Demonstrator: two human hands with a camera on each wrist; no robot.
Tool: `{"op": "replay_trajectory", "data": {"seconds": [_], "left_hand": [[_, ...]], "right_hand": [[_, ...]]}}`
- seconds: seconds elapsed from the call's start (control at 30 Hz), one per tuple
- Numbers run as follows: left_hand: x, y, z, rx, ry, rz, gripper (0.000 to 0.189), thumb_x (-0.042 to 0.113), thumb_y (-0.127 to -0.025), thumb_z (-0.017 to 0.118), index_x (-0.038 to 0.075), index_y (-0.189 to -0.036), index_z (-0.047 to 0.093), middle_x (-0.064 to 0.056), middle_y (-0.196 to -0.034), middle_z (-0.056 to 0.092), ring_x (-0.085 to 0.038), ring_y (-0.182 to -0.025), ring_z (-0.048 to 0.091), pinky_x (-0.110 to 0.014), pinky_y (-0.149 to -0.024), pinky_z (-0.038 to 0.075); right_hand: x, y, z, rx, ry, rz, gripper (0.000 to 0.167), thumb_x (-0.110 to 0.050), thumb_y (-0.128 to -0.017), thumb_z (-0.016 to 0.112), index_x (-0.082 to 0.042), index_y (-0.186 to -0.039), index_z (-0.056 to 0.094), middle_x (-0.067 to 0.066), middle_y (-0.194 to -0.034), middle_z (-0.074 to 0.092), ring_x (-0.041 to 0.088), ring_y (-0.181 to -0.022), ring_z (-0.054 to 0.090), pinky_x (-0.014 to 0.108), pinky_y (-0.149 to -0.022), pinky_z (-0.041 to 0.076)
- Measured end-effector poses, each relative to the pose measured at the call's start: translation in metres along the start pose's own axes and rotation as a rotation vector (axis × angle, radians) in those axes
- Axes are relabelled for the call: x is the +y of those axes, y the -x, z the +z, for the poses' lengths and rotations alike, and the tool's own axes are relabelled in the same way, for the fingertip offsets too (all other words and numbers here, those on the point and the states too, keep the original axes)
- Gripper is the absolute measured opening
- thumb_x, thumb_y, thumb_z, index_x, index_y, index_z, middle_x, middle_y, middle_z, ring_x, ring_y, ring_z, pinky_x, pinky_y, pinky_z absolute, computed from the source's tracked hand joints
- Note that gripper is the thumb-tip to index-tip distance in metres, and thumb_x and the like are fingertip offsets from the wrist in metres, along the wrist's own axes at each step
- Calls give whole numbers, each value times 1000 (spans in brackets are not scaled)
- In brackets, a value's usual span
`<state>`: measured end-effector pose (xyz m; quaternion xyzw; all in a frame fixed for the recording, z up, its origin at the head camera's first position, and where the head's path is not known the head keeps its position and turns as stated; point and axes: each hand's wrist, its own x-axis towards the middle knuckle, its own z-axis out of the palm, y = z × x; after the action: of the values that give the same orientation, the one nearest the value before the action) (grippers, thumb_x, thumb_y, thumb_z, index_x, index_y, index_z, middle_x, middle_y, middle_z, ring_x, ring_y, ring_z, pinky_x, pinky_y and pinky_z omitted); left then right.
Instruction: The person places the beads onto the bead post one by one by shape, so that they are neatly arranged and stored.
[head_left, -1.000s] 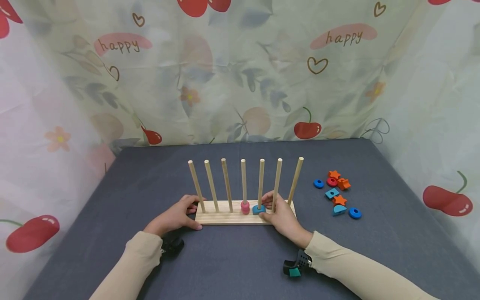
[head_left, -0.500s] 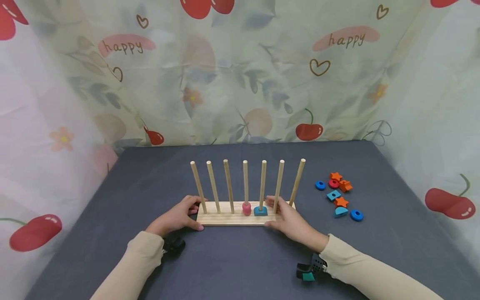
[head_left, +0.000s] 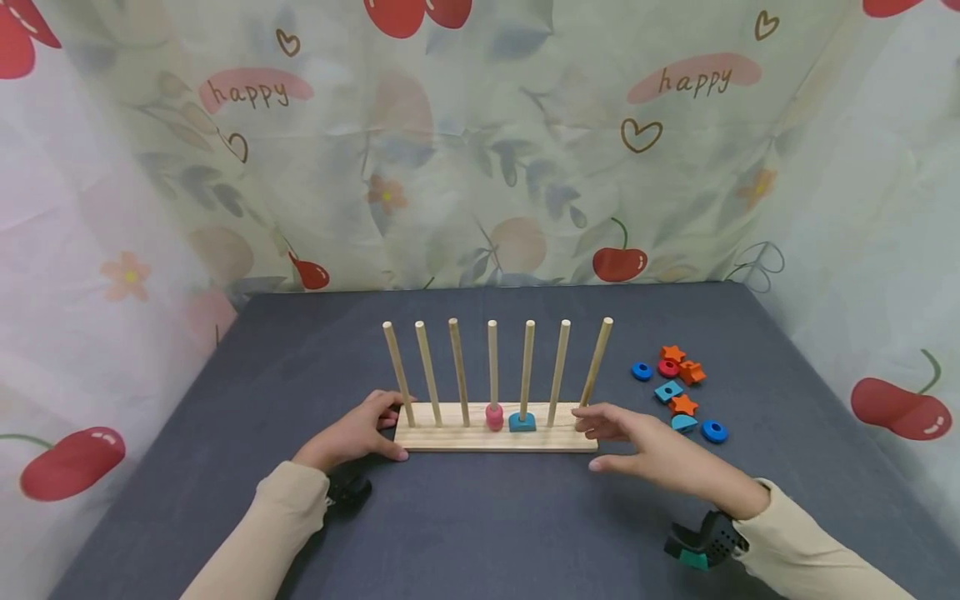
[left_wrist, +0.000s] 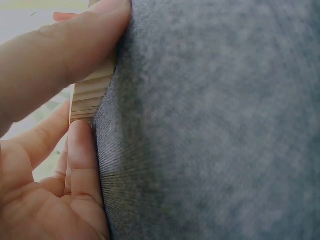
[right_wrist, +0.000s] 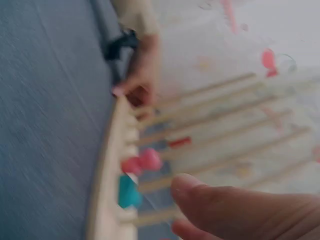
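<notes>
A pale wooden peg board (head_left: pixel 465 442) with a row of several upright pegs lies on the table. My left hand (head_left: pixel 356 432) grips its left end, thumb at the front edge and fingers at the end. A pink bead piece (head_left: pixel 494 417) sits low on the middle peg; a blue half-round block (head_left: pixel 522 423) sits at the foot of the peg to its right. In the right wrist view, the pink piece (right_wrist: pixel 150 159) and the block (right_wrist: pixel 129 192) look blurred. Holding nothing, my right hand (head_left: pixel 656 446) hovers by the board's right end, fingers extended and thumb apart.
Loose pieces lie right of the board: blue rings (head_left: pixel 715 431), a red ring (head_left: pixel 668 367), orange stars (head_left: pixel 683 405), a light-blue square block (head_left: pixel 668 391) and a light-blue half-round (head_left: pixel 684 423) partly behind the right hand. A patterned cloth (head_left: pixel 480 167) hangs behind the dark table (head_left: pixel 450 525).
My right hand has let go of the blue half-round block at the peg's foot and moved right, past the board's end. The left hand stays on the left end.
</notes>
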<state>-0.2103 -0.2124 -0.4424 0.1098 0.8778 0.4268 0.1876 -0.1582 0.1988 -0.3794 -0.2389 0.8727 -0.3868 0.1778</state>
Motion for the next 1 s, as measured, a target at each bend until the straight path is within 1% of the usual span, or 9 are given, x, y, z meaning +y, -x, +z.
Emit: {"op": "replay_trajectory", "data": {"seconds": [0.07, 0.13, 0.27, 0.37, 0.43, 0.57, 0.67, 0.77, 1.0], "left_hand": [[1, 0, 0, 0, 3, -4, 75, 12, -71, 87, 4, -135, 49, -17, -126, 40, -31, -117, 44, -49, -105, 39], [2, 1, 0, -2, 8, -7, 75, 11, -71, 86, 3, -135, 49, -17, -127, 40, -31, -118, 44, -49, -105, 38], [2, 1, 1, -3, 15, -10, 75, 11, -71, 86, 3, -136, 48, -18, -128, 39, -31, -118, 44, -49, -105, 38], [2, 1, 1, -4, 20, -12, 76, 11, -71, 86, 3, -136, 48, -18, -129, 38, -31, -118, 43, -49, -105, 38], [2, 1, 1, -6, 20, -11, 76, 11, -71, 86, 3, -136, 48, -18, -130, 38, -31, -119, 43, -49, -105, 38], [2, 0, 0, -5, 15, -5, 76, 11, -71, 86, 3, -136, 48, -18, -128, 39, -31, -118, 44, -49, -105, 38], [1, 0, 0, -6, 11, -4, 75, 11, -71, 86, 4, -136, 48, -17, -128, 39, -31, -118, 44, -49, -105, 39], [1, 0, 0, -6, 14, -8, 76, 11, -71, 87, 4, -136, 48, -17, -128, 39, -32, -119, 44, -49, -105, 39], [1, 0, 1, -5, 13, -9, 76, 11, -71, 86, 4, -136, 48, -18, -129, 39, -32, -120, 44, -49, -105, 39]], "right_hand": [[2, 9, -11, 11, 13, -24, 60, -34, -88, 69, -10, -138, 48, 14, -131, 58, 31, -119, 58, 48, -94, 48], [5, 16, -21, 46, 38, -28, 56, -34, -88, 70, -13, -136, 51, 11, -129, 61, 29, -117, 59, 44, -93, 50], [15, 28, -36, 167, 101, -26, 52, -29, -87, 71, -15, -135, 54, 6, -124, 65, 21, -112, 63, 33, -90, 52], [27, 35, -46, 257, 119, 10, 52, -29, -87, 71, -13, -133, 55, 6, -122, 66, 18, -109, 64, 26, -87, 52], [36, 38, -52, 292, 124, 46, 52, -29, -87, 71, -10, -133, 55, 10, -122, 65, 22, -110, 63, 24, -84, 52], [55, 41, -60, 299, 139, 133, 54, -26, -88, 71, -3, -134, 53, 17, -126, 62, 33, -114, 60, 29, -83, 54], [68, 41, -62, 284, 163, 176, 54, -23, -88, 71, 0, -133, 53, 21, -127, 61, 36, -114, 60, 37, -84, 54], [79, 41, -63, 279, 199, 195, 53, -22, -86, 73, 2, -130, 55, 23, -125, 62, 38, -112, 61, 41, -83, 54], [93, 37, -61, 297, 236, 197, 42, -14, -84, 74, 0, -122, 63, 22, -118, 65, 36, -105, 65, 37, -75, 56]]}}
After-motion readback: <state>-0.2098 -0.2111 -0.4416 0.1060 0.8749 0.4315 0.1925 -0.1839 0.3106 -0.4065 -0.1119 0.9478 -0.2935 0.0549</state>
